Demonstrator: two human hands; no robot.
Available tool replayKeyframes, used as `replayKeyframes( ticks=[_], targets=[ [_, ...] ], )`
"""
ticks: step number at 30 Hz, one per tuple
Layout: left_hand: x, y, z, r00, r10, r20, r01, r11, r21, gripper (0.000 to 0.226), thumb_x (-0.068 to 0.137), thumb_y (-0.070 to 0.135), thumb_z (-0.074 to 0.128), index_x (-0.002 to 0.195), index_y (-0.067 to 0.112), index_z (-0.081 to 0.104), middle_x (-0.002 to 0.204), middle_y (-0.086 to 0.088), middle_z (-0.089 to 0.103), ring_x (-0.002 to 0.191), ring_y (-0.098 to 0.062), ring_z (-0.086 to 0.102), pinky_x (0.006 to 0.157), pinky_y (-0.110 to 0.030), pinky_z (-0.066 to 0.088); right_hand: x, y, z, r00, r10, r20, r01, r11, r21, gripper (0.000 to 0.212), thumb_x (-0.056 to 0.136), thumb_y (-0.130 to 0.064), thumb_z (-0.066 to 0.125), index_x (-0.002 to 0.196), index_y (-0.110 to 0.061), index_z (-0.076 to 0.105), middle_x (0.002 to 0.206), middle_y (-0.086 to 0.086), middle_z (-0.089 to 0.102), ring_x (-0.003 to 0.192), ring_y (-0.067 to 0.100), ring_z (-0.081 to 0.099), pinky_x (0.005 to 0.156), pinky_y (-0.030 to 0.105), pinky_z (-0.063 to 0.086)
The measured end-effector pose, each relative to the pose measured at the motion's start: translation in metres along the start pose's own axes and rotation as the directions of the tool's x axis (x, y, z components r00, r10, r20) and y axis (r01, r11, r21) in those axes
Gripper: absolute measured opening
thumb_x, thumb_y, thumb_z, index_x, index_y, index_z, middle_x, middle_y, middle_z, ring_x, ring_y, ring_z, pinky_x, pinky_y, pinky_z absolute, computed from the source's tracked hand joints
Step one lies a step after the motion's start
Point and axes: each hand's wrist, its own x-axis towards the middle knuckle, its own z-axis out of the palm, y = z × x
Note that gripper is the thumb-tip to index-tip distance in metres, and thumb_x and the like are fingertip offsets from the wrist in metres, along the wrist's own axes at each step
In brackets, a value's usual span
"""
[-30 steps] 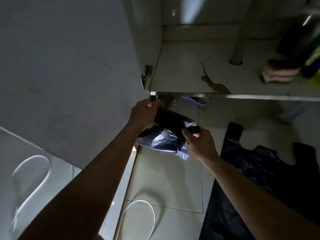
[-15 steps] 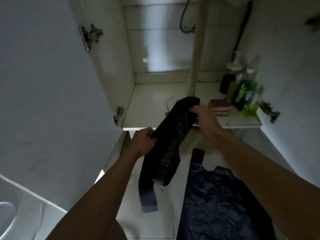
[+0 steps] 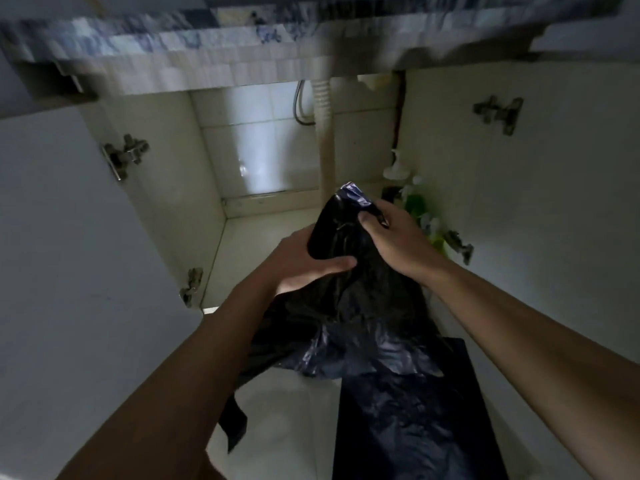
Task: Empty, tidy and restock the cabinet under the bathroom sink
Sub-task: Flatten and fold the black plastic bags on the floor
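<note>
A black plastic bag (image 3: 360, 299) hangs between my hands in front of the open cabinet under the sink (image 3: 263, 237). My left hand (image 3: 304, 265) grips its left side, thumb across the front. My right hand (image 3: 394, 237) pinches the bag's bunched top edge. The lower part of the bag billows out and a handle strap dangles toward the floor. A second black bag (image 3: 415, 417) lies flat on the floor tiles below it.
Both cabinet doors stand open, left door (image 3: 69, 254) and right door (image 3: 540, 202). A white drain pipe (image 3: 325, 140) runs down the cabinet's middle. A green bottle (image 3: 415, 202) and a white pump dispenser (image 3: 396, 168) stand at the cabinet's right side.
The bag has spread from a narrow strip into a wider, billowed shape. My hands have come closer together and higher, and the view has tilted up toward the counter edge.
</note>
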Motion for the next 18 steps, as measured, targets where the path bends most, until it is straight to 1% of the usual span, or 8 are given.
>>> replayKeyframes(
  ticks=[2, 4, 6, 7, 9, 11, 14, 18],
  targets=[
    [0.01, 0.009, 0.0, 0.991, 0.052, -0.123, -0.039, 0.994, 0.103, 0.026, 0.083, 0.046, 0.072, 0.088, 0.021, 0.068, 0.08, 0.003, 0.07, 0.072, -0.004, 0.06, 0.06, -0.019, 0.043, -0.004, 0.0, -0.009, 1.0, -0.004, 0.008, 0.004, 1.0, -0.001, 0.021, 0.099, -0.041, 0.054, 0.096, -0.022, 0.063, 0.089, -0.002, 0.066, 0.085, 0.011, 0.063, 0.078, 0.037, 0.049],
    [0.019, 0.01, -0.001, 0.982, 0.043, -0.184, -0.038, 0.999, 0.031, 0.032, 0.083, 0.045, 0.07, 0.082, 0.013, 0.069, 0.077, -0.008, 0.07, 0.068, -0.008, 0.057, 0.061, -0.027, 0.042, -0.013, 0.007, -0.024, 0.994, 0.04, 0.102, -0.043, 0.999, 0.025, 0.02, 0.088, -0.047, 0.07, 0.092, -0.029, 0.062, 0.087, -0.011, 0.066, 0.078, -0.001, 0.064, 0.069, 0.02, 0.051],
    [0.022, 0.009, -0.007, 0.975, -0.009, -0.222, -0.007, 0.997, -0.07, 0.034, 0.081, 0.045, 0.071, 0.074, 0.012, 0.067, 0.068, -0.004, 0.066, 0.064, -0.009, 0.055, 0.061, -0.028, 0.041, -0.02, 0.024, -0.04, 0.979, 0.084, 0.188, -0.059, 0.989, -0.134, 0.038, 0.078, -0.051, 0.079, 0.103, -0.024, 0.067, 0.096, -0.008, 0.071, 0.084, 0.002, 0.066, 0.073, 0.021, 0.054],
    [0.022, 0.008, -0.012, 0.97, -0.033, -0.239, 0.018, 0.998, -0.063, 0.031, 0.083, 0.041, 0.072, 0.069, 0.015, 0.064, 0.066, 0.001, 0.063, 0.062, -0.008, 0.053, 0.059, -0.027, 0.039, -0.021, 0.03, -0.047, 0.973, 0.098, 0.21, -0.048, 0.971, -0.234, 0.039, 0.078, -0.048, 0.079, 0.104, -0.02, 0.07, 0.096, -0.005, 0.071, 0.082, 0.004, 0.066, 0.074, 0.021, 0.054],
    [0.021, 0.008, -0.018, 0.969, -0.049, -0.241, 0.052, 0.999, 0.007, 0.019, 0.087, 0.034, 0.072, 0.074, 0.021, 0.066, 0.075, 0.003, 0.065, 0.067, -0.007, 0.055, 0.058, -0.025, 0.04, -0.024, 0.038, -0.06, 0.973, 0.122, 0.195, -0.049, 0.939, -0.34, 0.022, 0.084, -0.037, 0.077, 0.092, -0.017, 0.073, 0.081, -0.006, 0.068, 0.069, -0.002, 0.058, 0.059, 0.006, 0.041],
    [0.019, 0.016, -0.019, 0.988, 0.008, -0.155, -0.015, 0.999, -0.044, 0.009, 0.085, 0.031, 0.076, 0.09, 0.025, 0.072, 0.088, 0.006, 0.072, 0.08, -0.007, 0.064, 0.069, -0.023, 0.046, -0.023, 0.039, -0.069, 0.985, 0.105, 0.139, -0.044, 0.921, -0.386, 0.019, 0.087, -0.036, 0.074, 0.083, -0.019, 0.069, 0.073, -0.008, 0.062, 0.063, -0.004, 0.053, 0.052, 0.006, 0.037],
    [0.022, 0.031, -0.012, 0.987, 0.096, -0.128, -0.106, 0.991, -0.077, 0.017, 0.082, 0.029, 0.079, 0.097, 0.024, 0.073, 0.09, 0.007, 0.074, 0.08, -0.005, 0.068, 0.074, -0.023, 0.05, -0.017, 0.035, -0.073, 0.989, 0.015, 0.148, 0.049, 0.905, -0.422, 0.034, 0.086, -0.045, 0.073, 0.084, -0.011, 0.071, 0.078, 0.002, 0.067, 0.067, 0.007, 0.059, 0.057, 0.021, 0.039],
    [0.033, 0.035, -0.024, 0.982, 0.106, -0.156, -0.119, 0.99, -0.078, 0.013, 0.082, 0.028, 0.079, 0.09, 0.019, 0.075, 0.08, 0.001, 0.075, 0.071, -0.011, 0.066, 0.072, -0.031, 0.05, -0.02, 0.03, -0.101, 0.963, 0.106, 0.249, 0.021, 0.888, -0.46, 0.023, 0.079, -0.042, 0.081, 0.083, -0.02, 0.073, 0.078, -0.011, 0.064, 0.069, 0.001, 0.057, 0.057, 0.012, 0.037]
  ],
)
